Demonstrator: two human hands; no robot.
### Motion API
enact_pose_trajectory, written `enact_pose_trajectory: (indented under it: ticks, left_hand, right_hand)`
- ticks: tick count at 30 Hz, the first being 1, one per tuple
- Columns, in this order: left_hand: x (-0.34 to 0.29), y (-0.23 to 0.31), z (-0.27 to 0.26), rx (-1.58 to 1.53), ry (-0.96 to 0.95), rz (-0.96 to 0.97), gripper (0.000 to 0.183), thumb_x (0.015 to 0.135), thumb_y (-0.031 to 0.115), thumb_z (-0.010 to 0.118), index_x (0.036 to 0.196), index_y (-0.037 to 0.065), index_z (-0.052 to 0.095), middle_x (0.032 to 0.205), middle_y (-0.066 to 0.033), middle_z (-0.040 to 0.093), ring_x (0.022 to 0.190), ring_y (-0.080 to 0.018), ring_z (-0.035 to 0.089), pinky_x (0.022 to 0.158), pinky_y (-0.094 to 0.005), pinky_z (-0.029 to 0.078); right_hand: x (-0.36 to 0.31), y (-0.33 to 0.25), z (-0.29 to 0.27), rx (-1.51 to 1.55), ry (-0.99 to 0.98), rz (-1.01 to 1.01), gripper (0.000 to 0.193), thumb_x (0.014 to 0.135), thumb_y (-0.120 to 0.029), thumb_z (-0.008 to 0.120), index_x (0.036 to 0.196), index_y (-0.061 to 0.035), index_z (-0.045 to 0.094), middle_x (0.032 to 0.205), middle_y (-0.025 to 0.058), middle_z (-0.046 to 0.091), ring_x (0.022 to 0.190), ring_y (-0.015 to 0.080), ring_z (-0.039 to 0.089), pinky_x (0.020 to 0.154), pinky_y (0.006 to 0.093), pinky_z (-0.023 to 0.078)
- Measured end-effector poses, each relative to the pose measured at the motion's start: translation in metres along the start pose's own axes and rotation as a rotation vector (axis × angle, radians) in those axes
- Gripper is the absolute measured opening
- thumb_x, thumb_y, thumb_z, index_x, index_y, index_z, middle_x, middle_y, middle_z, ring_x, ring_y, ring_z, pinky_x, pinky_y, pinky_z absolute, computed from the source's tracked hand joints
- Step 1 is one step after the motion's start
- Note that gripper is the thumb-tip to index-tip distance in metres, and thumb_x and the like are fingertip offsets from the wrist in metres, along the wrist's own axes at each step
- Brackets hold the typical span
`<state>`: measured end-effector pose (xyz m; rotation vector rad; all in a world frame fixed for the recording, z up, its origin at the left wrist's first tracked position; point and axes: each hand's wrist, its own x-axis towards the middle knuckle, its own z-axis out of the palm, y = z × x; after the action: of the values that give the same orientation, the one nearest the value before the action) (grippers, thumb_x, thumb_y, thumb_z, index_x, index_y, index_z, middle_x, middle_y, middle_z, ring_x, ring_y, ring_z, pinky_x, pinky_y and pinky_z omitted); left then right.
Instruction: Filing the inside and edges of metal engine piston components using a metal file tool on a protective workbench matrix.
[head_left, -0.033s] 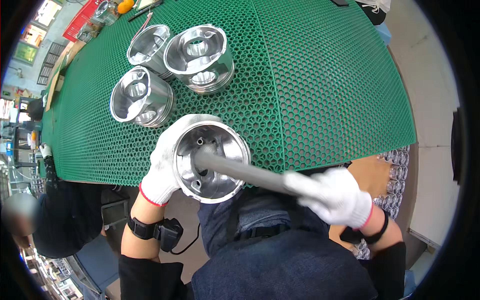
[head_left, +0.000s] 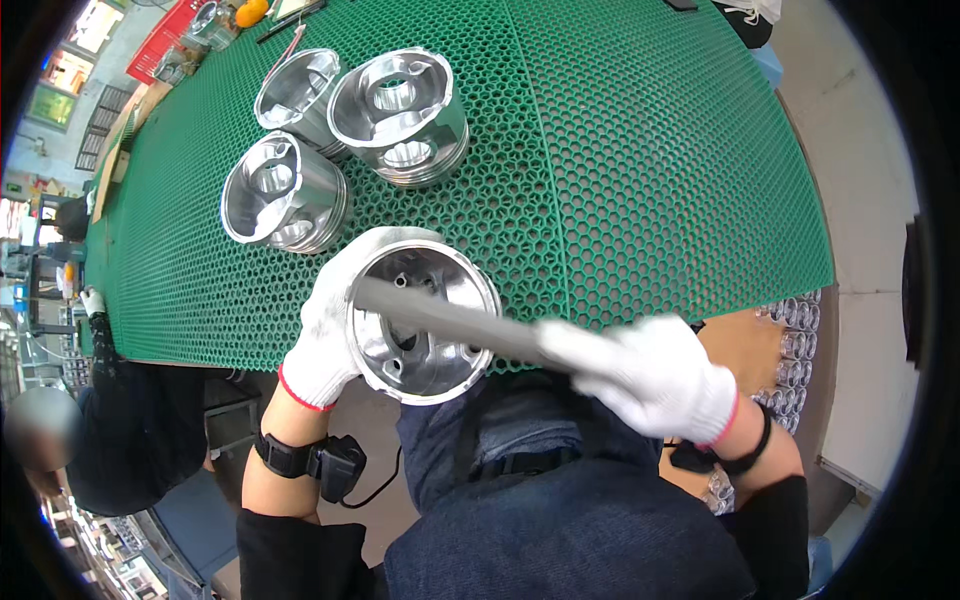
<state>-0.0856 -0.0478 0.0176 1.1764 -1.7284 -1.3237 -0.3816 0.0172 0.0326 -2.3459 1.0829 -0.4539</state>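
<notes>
My left hand [head_left: 335,310], in a white knit glove with a red cuff, is closed around the side of a shiny metal piston [head_left: 488,310]. Its hollow side faces up toward me. In the gloved right hand [head_left: 650,375] I grip a long grey bar-shaped tool [head_left: 465,325], smeared by motion, so its exact kind is unclear. The bar crosses the piston's opening, its far end near the left inner wall; whether it touches there I cannot tell. Beyond my left hand stand three more pistons, one at the left [head_left: 290,195], one behind it [head_left: 300,95] and one at right [head_left: 400,120].
A green honeycomb mat [head_left: 680,180] covers the table. Many pistons [head_left: 795,345] stand on a brown surface below its right edge. A red crate [head_left: 160,50] and orange fruit [head_left: 250,13] lie far left. Another person [head_left: 130,430] sits at the left.
The grey bar has shifted left and slightly up across the piston's opening. My right hand has moved left with it, while my left hand and the piston stay nearly still.
</notes>
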Motion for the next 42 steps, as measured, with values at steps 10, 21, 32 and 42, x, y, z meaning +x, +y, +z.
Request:
enact_pose_trajectory:
  ticks: [10,21,32,42]
  left_hand:
    - [0.01,0.022,-0.017,0.348,-0.216,0.222,0.046,0.081,0.036,0.07,0.108,-0.001,0.065,0.103,-0.0106,0.067,0.093,-0.0212,0.066,0.084,-0.0331,0.053]
    - [0.027,0.005,-0.021,0.329,-0.311,0.298,0.051,0.076,0.042,0.07,0.112,0.006,0.066,0.106,-0.0114,0.068,0.099,-0.0286,0.065,0.088,-0.0368,0.05]
    - [-0.012,0.008,-0.007,0.342,0.189,0.326,0.056,0.088,0.026,0.07,0.131,-0.003,0.048,0.129,-0.0171,0.053,0.114,-0.0268,0.058,0.093,-0.0378,0.051]
    - [-0.032,-0.002,0.031,0.025,0.212,0.134,0.129,0.065,0.035,0.09,0.15,-0.007,0.002,0.147,-0.0276,0.035,0.129,-0.0341,0.048,0.106,-0.0429,0.042]
  right_hand:
    - [-0.021,0.016,0.001,-0.061,0.157,-0.181,0.05,0.076,-0.027,0.072,0.125,-0.0242,0.065,0.051,0.0009,0.044,0.039,0.0189,0.05,0.038,0.0325,0.04]
    - [0.017,0.017,-0.056,-0.266,-0.076,-0.191,0.056,0.083,-0.032,0.068,0.137,-0.0306,0.054,0.047,0.0019,0.046,0.034,0.0177,0.048,0.034,0.031,0.039]
    - [0.021,0.054,-0.008,0.51,0.246,0.076,0.051,0.099,-0.022,0.051,0.141,0.0052,0.042,0.137,0.021,0.054,0.127,0.028,0.054,0.105,0.0347,0.044]
    - [0.001,0.055,0.007,0.671,0.444,0.256,0.066,0.097,-0.038,0.055,0.146,0.0022,0.038,0.124,0.0066,0.061,0.073,0.0068,0.051,0.075,0.0238,0.046]
